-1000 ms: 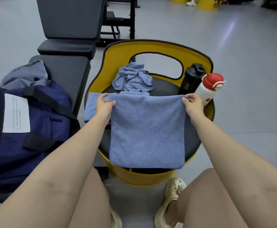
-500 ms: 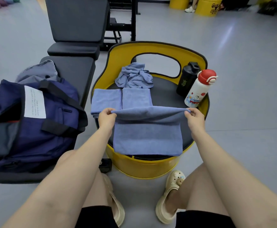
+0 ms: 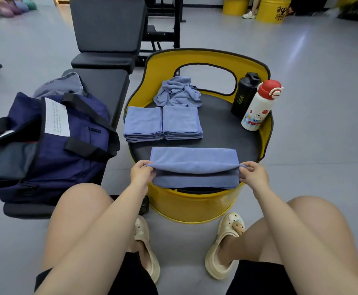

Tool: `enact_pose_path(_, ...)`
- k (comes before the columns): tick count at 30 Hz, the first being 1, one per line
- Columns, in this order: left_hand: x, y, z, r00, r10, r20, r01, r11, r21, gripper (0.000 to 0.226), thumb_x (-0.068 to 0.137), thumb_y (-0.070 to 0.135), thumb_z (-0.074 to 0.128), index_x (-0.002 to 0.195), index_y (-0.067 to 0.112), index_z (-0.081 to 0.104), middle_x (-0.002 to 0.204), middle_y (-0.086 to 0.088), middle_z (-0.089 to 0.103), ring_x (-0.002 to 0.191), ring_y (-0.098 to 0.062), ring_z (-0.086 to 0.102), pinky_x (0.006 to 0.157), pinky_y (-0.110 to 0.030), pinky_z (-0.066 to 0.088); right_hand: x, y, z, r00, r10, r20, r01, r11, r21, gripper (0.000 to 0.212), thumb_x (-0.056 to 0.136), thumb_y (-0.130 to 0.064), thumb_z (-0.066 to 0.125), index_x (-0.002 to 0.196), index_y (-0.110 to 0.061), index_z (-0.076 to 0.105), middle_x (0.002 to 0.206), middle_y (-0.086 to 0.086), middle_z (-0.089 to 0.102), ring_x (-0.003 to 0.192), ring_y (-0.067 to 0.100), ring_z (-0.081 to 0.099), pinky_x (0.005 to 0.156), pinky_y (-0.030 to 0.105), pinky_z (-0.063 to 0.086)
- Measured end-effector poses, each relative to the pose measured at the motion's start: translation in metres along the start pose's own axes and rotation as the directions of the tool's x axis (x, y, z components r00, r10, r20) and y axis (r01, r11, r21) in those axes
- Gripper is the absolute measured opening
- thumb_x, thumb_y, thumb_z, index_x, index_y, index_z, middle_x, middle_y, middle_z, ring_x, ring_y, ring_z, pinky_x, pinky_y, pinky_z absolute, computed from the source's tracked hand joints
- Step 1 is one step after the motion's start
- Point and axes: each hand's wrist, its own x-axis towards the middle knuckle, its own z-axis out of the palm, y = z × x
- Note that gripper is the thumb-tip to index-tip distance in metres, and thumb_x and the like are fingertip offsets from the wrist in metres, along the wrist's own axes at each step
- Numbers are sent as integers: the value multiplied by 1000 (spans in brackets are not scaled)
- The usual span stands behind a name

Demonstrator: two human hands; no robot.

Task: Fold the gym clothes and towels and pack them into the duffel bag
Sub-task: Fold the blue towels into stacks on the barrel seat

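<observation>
Your left hand [image 3: 140, 173] and right hand [image 3: 253, 174] pinch the towel's [image 3: 193, 159] corners over the seat's [image 3: 222, 135] near edge; the black bottle [image 3: 245, 95] reads "JD"; the bag's [image 3: 52, 145] label is illegible.

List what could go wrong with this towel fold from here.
1. The towel overhangs the near edge of the yellow seat; released off balance, it may slide to the floor.
2. The left hand and right hand pinch only the corners, so the sagging middle may fold unevenly.
3. The crumpled towel remains unfolded.
</observation>
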Motion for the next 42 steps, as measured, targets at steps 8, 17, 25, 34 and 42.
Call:
enact_pose_path(8, -12, -7, -2, 968, -206, 141, 225, 965, -136, 8, 95, 14, 44, 92, 11, 51, 112, -12, 58, 88, -27, 65, 81, -36, 49, -8, 9, -1, 997, 46, 68, -48, 999, 21, 14, 98, -6, 44, 106, -6, 56, 84, 16, 64, 67, 21, 64, 58, 24, 53)
enact_pose_path(17, -6, -33, -4, 1000, -7, 24, 0, 962, 272, 25, 82, -1, 68, 76, 16, 52, 115, -17, 55, 96, -33, 60, 68, -31, 57, -5, 21, 4, 993, 117, -5, -117, 993, 27, 18, 84, -9, 69, 76, -15, 54, 88, 19, 65, 70, 25, 66, 77, 40, 57)
enact_pose_path(25, -13, -33, 2, 980, 198, 6, -145, 698, 701, 16, 82, 14, 67, 94, 21, 60, 121, -8, 44, 109, -29, 49, 82, -34, 45, -5, 18, 15, 997, -64, -54, 36, 913, -407, 28, 88, -16, 59, 115, -11, 54, 116, 10, 52, 105, 29, 52, 78, 34, 44)
enact_pose_path(34, -14, -45, 44, 819, 383, 428, -546, 290, 786, 46, 102, 23, 35, 147, 14, 31, 158, -2, 16, 146, -20, 11, 117, -35, 16, -14, 5, 69, 856, -388, 341, 514, 708, -484, 44, 103, -27, 37, 144, -12, 38, 153, 4, 33, 143, 21, 25, 115, 34, 18)
enact_pose_path(42, 10, -46, 61, 844, 249, 475, -501, 51, 864, 54, 104, 37, 15, 152, 20, -2, 159, 5, -11, 146, -18, -11, 117, -39, -3, 6, 5, 90, 846, -272, 459, 532, 494, -688, 54, 104, -41, 14, 154, -24, 2, 161, -7, -6, 147, 16, -11, 117, 38, -10)
